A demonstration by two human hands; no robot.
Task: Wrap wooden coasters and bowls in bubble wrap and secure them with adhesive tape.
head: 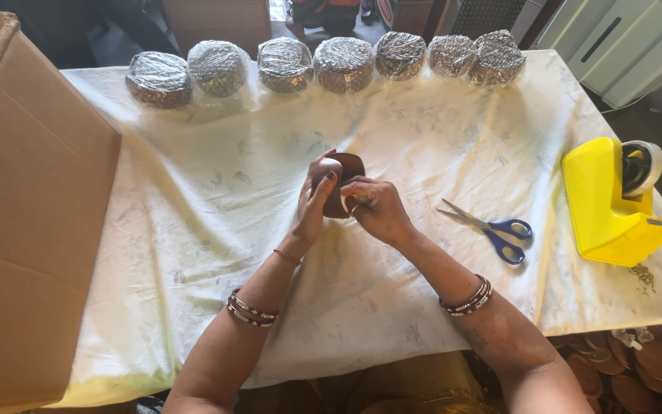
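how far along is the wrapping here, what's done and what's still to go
Done: seven plastic-wrapped bundles stand in a row at the table's far edge. In hand: the left hand and right hand hold a small brown bowl, unwrapped. Left: a pile of loose brown bowls lies at lower right, beyond the scissors and yellow tape dispenser.

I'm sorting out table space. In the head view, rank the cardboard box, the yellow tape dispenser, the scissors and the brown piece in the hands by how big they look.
1. Cardboard box, though it sits nearer the camera.
2. Yellow tape dispenser.
3. Scissors.
4. Brown piece, partly hidden by the left hand and right hand, so unsure.
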